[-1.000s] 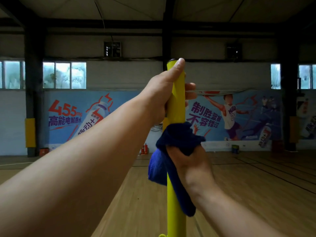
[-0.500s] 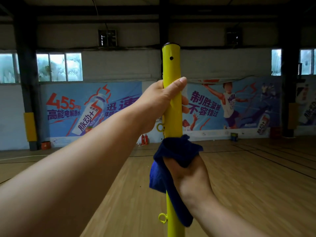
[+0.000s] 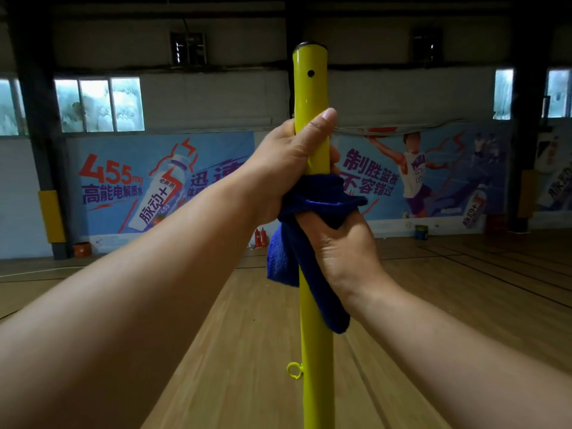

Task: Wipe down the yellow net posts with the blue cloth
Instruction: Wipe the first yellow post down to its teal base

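- A yellow net post (image 3: 312, 305) stands upright in the middle of the view, rising from the bottom edge to a dark-capped top with a small hole just below the cap.
- The left hand (image 3: 288, 165) is wrapped around the post above its midpoint, thumb pointing up along the post's front and fingers curled behind it.
- Directly below, touching the left hand, the right hand (image 3: 340, 243) clasps a blue cloth (image 3: 312, 205) against the post, fingers closed round both.
- The cloth bunches over the right hand's fingers; loose ends hang down on both sides of the post.
- A small yellow hook (image 3: 294, 370) sticks out from the post's left side, well below the hands.
- Behind the post lie a wooden court floor (image 3: 464, 305) and a wall banner (image 3: 161, 184) with Chinese lettering.
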